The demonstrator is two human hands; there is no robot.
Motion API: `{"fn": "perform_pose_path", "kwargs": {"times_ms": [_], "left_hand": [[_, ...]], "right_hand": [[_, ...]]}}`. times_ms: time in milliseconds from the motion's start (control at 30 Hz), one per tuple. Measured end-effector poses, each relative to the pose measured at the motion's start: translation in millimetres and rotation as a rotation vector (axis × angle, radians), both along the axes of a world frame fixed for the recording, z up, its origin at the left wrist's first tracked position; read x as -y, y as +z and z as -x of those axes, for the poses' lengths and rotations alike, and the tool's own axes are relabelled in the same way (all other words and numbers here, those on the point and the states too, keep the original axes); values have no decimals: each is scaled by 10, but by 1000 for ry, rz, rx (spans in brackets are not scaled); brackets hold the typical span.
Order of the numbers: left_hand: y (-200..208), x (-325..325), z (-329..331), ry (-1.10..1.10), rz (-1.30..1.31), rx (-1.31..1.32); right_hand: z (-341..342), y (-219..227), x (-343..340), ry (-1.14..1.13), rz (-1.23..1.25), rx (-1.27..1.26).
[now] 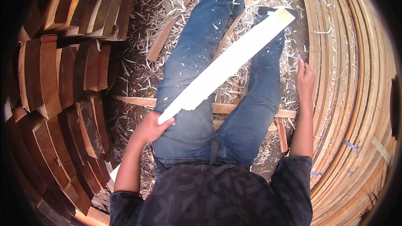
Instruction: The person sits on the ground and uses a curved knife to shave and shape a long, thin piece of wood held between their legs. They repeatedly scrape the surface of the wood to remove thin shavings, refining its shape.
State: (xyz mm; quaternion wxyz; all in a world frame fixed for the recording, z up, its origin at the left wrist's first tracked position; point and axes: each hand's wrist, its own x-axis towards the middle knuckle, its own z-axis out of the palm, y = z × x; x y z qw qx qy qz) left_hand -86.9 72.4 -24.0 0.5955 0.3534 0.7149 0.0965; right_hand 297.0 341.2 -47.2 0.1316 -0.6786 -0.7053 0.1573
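Observation:
A long, pale wooden board [234, 60] lies slantwise across my jeans-clad legs, its near end by my left thigh and its far end over my right foot. One stretch of its edge near my hand looks ragged. My left hand [153, 126] grips the near end, with the thumb on top. Off to the right, my right hand [305, 78] is apart from the board, beside the stacked long planks [335, 79]. Its fingers are curled with one pointing forward, and whatever they may hold is hidden.
Thick, short wood blocks [50, 75] are piled high on the left. Curly wood shavings [192, 21] cover the ground around my legs. Narrow wood strips [163, 37] lie among them, and a crosswise strip [224, 108] passes beneath my legs.

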Motion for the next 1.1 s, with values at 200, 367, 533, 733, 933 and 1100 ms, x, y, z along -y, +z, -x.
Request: {"fn": "perform_pose_path", "kwargs": {"times_ms": [200, 367, 533, 733, 933, 1100], "left_hand": [[-64, 38, 32, -40, 44, -4], [-9, -27, 45, -54, 57, 3], [-51, 15, 32, -35, 18, 25], [33, -53, -26, -12, 25, 40], [-14, -6, -23, -25, 15, 21], [-57, 6, 12, -82, 53, -15]], "right_hand": [[676, 189, 554, 296, 230, 1], [624, -61, 365, 337, 91, 149], [511, -166, 127, 372, -57, 238], [472, -214, 102, 296, -100, 275], [698, 11, 483, 373, 34, 197], [610, 30, 97, 277, -65, 351]]}}
